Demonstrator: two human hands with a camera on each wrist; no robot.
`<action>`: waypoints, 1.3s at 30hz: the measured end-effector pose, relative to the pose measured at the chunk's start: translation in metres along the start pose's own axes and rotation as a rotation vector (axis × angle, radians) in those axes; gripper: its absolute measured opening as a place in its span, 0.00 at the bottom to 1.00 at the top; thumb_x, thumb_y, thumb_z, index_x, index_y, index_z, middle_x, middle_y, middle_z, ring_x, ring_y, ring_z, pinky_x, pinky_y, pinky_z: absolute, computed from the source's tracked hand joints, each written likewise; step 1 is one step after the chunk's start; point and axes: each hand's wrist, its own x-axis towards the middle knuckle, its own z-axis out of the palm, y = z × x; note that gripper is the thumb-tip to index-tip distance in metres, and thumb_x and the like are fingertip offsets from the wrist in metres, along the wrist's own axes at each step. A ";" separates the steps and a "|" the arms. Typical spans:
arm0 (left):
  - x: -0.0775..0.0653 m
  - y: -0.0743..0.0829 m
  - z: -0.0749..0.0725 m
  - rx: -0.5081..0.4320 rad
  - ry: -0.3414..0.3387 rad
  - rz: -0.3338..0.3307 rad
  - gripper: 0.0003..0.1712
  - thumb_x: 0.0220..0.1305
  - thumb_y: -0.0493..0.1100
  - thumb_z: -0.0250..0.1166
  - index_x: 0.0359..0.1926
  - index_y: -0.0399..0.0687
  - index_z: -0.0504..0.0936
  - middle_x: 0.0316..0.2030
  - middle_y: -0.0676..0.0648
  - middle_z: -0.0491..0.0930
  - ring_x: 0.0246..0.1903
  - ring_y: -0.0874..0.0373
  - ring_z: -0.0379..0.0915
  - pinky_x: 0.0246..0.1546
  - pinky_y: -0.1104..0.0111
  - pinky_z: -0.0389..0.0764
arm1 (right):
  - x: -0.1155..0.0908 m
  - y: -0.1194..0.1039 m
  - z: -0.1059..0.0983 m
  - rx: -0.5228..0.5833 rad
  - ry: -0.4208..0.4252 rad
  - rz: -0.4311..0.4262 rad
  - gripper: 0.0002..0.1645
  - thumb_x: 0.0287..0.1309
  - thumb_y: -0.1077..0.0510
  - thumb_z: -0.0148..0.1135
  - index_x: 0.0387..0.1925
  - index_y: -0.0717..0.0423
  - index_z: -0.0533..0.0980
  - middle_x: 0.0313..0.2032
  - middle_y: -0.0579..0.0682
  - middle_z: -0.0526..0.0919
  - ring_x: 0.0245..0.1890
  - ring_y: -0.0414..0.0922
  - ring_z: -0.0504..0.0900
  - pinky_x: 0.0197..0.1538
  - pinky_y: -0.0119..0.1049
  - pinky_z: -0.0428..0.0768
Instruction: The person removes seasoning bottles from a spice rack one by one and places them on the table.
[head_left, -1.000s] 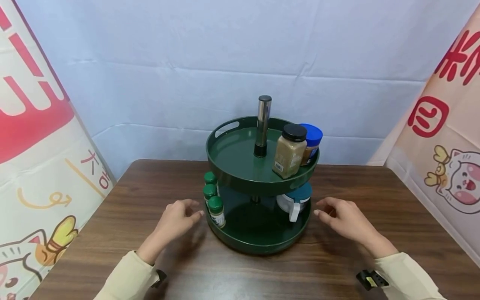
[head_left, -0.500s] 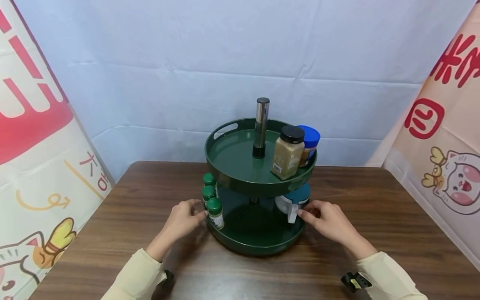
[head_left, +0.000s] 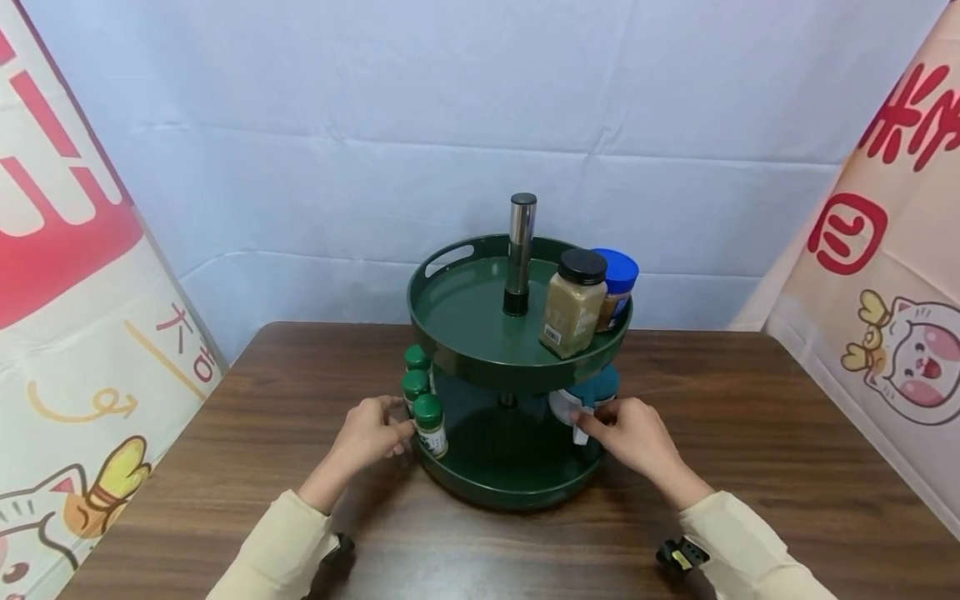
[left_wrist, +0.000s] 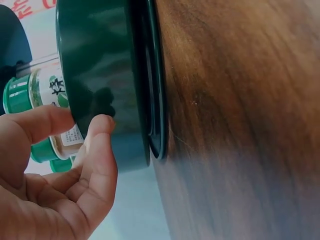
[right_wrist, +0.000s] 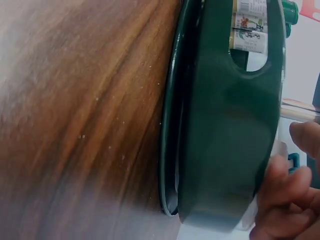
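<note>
On the left, the left hand (head_left: 367,432), fingers loosely bent and clasping nothing, is right up at the lower tray's (head_left: 495,492) left rim, beside three small jars (head_left: 431,442). Up top, right side of the upper tray (head_left: 465,287): tan jar (head_left: 573,312) nearer, blue-lidded jar (head_left: 618,275) just behind! Below them, a mug (head_left: 566,408), and the right hand (head_left: 633,433) is at its handle (head_left: 581,435), whether gripping I can't tell.

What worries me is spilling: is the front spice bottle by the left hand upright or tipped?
Upright: the front spice bottle stands on the lower tray, its green cap uppermost.
</note>
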 end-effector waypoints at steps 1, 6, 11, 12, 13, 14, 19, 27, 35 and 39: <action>0.001 0.000 0.000 -0.005 -0.006 -0.005 0.29 0.57 0.38 0.63 0.58 0.30 0.69 0.18 0.46 0.78 0.17 0.54 0.74 0.20 0.66 0.75 | 0.001 0.000 0.001 0.001 0.002 0.012 0.28 0.58 0.42 0.60 0.10 0.52 0.69 0.09 0.41 0.59 0.10 0.41 0.61 0.15 0.33 0.57; 0.002 0.001 0.001 -0.043 -0.020 -0.030 0.28 0.56 0.37 0.64 0.57 0.29 0.70 0.18 0.46 0.78 0.17 0.55 0.76 0.20 0.65 0.77 | 0.002 -0.002 0.001 0.051 -0.025 0.096 0.24 0.59 0.49 0.60 0.12 0.55 0.71 0.09 0.44 0.65 0.10 0.42 0.66 0.15 0.35 0.64; 0.006 0.001 0.002 -0.090 -0.007 -0.055 0.26 0.53 0.35 0.64 0.53 0.29 0.71 0.18 0.45 0.77 0.17 0.55 0.76 0.20 0.65 0.79 | 0.003 -0.006 0.002 0.109 -0.060 0.152 0.19 0.60 0.53 0.58 0.16 0.58 0.74 0.12 0.48 0.74 0.09 0.45 0.73 0.16 0.37 0.70; 0.006 0.001 0.002 -0.094 -0.006 -0.056 0.26 0.53 0.35 0.64 0.53 0.29 0.71 0.18 0.45 0.77 0.17 0.55 0.76 0.20 0.65 0.79 | 0.003 -0.006 0.002 0.108 -0.062 0.156 0.19 0.60 0.53 0.58 0.16 0.58 0.74 0.13 0.48 0.74 0.09 0.45 0.74 0.17 0.37 0.70; 0.007 0.001 0.002 -0.099 -0.005 -0.059 0.26 0.53 0.35 0.64 0.53 0.29 0.71 0.18 0.45 0.77 0.17 0.55 0.76 0.20 0.65 0.79 | 0.003 -0.006 0.002 0.107 -0.063 0.157 0.19 0.60 0.53 0.57 0.16 0.57 0.74 0.13 0.48 0.75 0.10 0.45 0.74 0.17 0.37 0.70; 0.007 0.001 0.002 -0.104 -0.006 -0.062 0.26 0.52 0.35 0.64 0.52 0.29 0.71 0.18 0.45 0.77 0.17 0.55 0.76 0.20 0.65 0.79 | 0.003 -0.005 0.002 0.109 -0.065 0.159 0.19 0.60 0.54 0.57 0.16 0.57 0.74 0.13 0.48 0.75 0.10 0.45 0.75 0.17 0.36 0.69; 0.008 0.000 0.002 -0.140 -0.018 -0.070 0.25 0.53 0.34 0.65 0.52 0.29 0.71 0.19 0.44 0.78 0.18 0.54 0.77 0.21 0.64 0.79 | 0.002 -0.002 0.001 0.145 -0.066 0.144 0.19 0.61 0.56 0.57 0.16 0.59 0.74 0.15 0.47 0.77 0.11 0.45 0.77 0.18 0.35 0.70; 0.009 -0.001 0.000 -0.168 -0.017 -0.081 0.26 0.53 0.34 0.66 0.53 0.28 0.71 0.20 0.43 0.78 0.19 0.52 0.78 0.21 0.64 0.79 | 0.000 0.001 0.002 0.193 -0.067 0.111 0.17 0.62 0.57 0.57 0.18 0.60 0.77 0.15 0.49 0.78 0.11 0.45 0.77 0.19 0.34 0.72; 0.009 -0.001 0.001 -0.178 -0.016 -0.086 0.26 0.53 0.34 0.66 0.53 0.29 0.70 0.19 0.43 0.78 0.18 0.53 0.78 0.21 0.63 0.79 | -0.002 0.000 0.002 0.171 -0.038 0.130 0.17 0.62 0.58 0.55 0.19 0.60 0.77 0.13 0.49 0.76 0.13 0.45 0.77 0.19 0.33 0.68; 0.008 -0.001 0.001 -0.170 -0.011 -0.087 0.26 0.53 0.34 0.66 0.53 0.29 0.70 0.20 0.43 0.77 0.18 0.53 0.77 0.21 0.64 0.79 | -0.004 0.000 0.003 0.156 -0.020 0.125 0.16 0.63 0.58 0.55 0.20 0.60 0.76 0.11 0.47 0.76 0.16 0.47 0.79 0.17 0.32 0.65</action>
